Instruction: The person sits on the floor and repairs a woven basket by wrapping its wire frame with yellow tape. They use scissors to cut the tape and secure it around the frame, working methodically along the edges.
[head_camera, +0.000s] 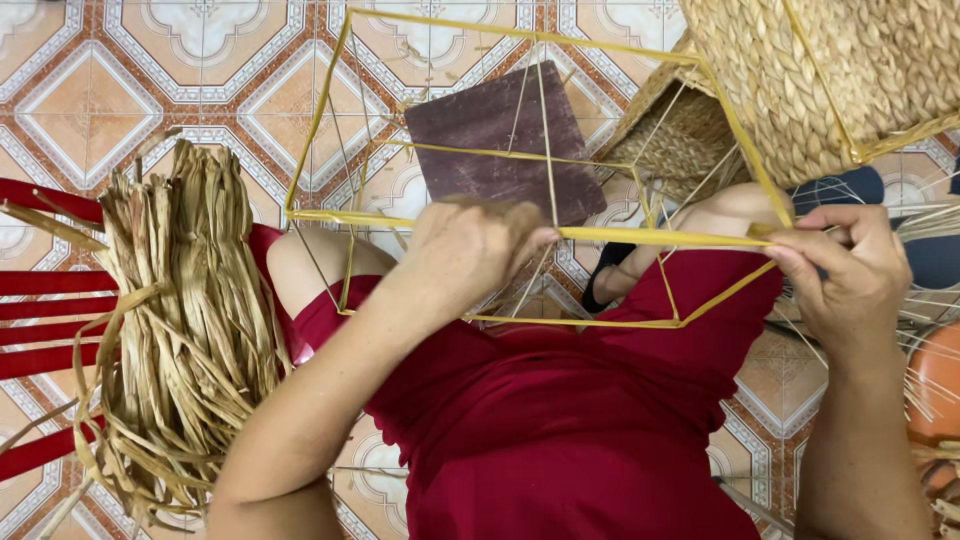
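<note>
Across the person's lap, over a dark red garment (560, 420), sits a box-shaped frame of thin yellow rods (520, 237) strung with fine pale strands, its near top rod running level between both hands. The left hand (470, 250) is curled around that rod near its middle, fingers (530, 240) closed over it and seemingly pinching one of the thin strands, though I cannot tell exactly which. The right hand (850, 270) grips the rod's right end at the frame's corner, fingers wrapped shut with the thumb on top. Behind the frame, a dark purple square board (480, 130) lies on the patterned orange-and-white tiled floor (100, 70). To the left, a thick bundle of dried tan straw strips (185, 330) rests on a red slatted chair (40, 300), just beside the left forearm. At the upper right, a woven basket of braided pale fibre (840, 80) on a similar yellow frame stands near the right hand.
</note>
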